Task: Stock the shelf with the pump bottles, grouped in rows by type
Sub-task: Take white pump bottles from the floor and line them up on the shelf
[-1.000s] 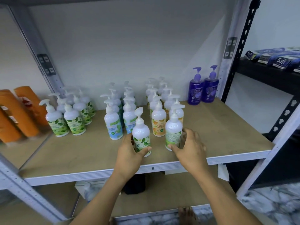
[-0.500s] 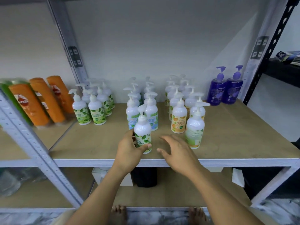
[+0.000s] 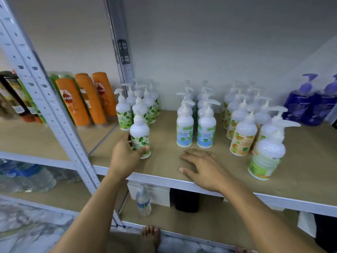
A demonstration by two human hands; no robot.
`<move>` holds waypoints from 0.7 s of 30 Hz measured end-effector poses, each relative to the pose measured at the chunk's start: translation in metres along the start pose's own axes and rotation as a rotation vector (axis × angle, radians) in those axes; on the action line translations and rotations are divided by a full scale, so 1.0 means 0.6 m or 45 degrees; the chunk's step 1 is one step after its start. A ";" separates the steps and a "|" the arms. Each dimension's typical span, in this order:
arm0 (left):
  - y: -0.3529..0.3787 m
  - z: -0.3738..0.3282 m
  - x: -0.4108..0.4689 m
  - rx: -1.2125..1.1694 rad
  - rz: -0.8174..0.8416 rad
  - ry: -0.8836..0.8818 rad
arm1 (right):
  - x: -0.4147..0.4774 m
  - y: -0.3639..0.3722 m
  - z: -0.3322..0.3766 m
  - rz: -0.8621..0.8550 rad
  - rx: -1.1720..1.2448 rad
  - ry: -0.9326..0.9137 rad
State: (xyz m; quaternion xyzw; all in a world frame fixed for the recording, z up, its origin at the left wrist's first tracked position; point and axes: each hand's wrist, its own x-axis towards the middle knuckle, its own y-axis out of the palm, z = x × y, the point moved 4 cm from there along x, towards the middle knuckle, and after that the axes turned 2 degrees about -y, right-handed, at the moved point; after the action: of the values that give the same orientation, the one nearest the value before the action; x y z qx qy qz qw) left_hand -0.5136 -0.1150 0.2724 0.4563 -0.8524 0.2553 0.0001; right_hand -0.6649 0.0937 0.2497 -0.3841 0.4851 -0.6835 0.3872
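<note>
My left hand (image 3: 125, 157) grips a white pump bottle with a green leaf label (image 3: 140, 138), standing on the wooden shelf (image 3: 300, 178) just in front of the green-leaf row (image 3: 142, 106). My right hand (image 3: 204, 168) hovers flat and open over the shelf's front edge, holding nothing. To the right stand a blue-label row (image 3: 195, 125) and an orange-label row (image 3: 242, 125). A lone lime-green-label bottle (image 3: 266, 156) stands in front of the orange-label row, apart from my right hand.
Two purple pump bottles (image 3: 310, 106) stand at the far right back. Orange shampoo bottles (image 3: 85, 101) fill the neighbouring shelf on the left, behind a grey upright post (image 3: 54, 114). Below are a water bottle (image 3: 144, 201), a white box and a dark container.
My left hand has slid the green-leaf bottle leftward to the front of the green-leaf row. My right hand let go of the lime-label bottle and moved left, open. The view panned left.
</note>
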 end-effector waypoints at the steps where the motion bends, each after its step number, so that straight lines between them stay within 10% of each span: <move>1: -0.005 0.007 0.006 -0.001 -0.012 -0.013 | 0.007 0.003 0.002 0.022 0.001 -0.007; 21: -0.052 0.062 0.082 -0.070 -0.331 -0.152 | 0.029 0.019 0.007 0.044 -0.064 -0.019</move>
State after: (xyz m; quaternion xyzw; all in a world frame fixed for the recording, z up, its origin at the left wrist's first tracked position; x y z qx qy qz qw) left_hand -0.5096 -0.1834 0.2649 0.5772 -0.7912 0.2021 -0.0050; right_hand -0.6662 0.0738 0.2423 -0.3903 0.5057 -0.6615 0.3928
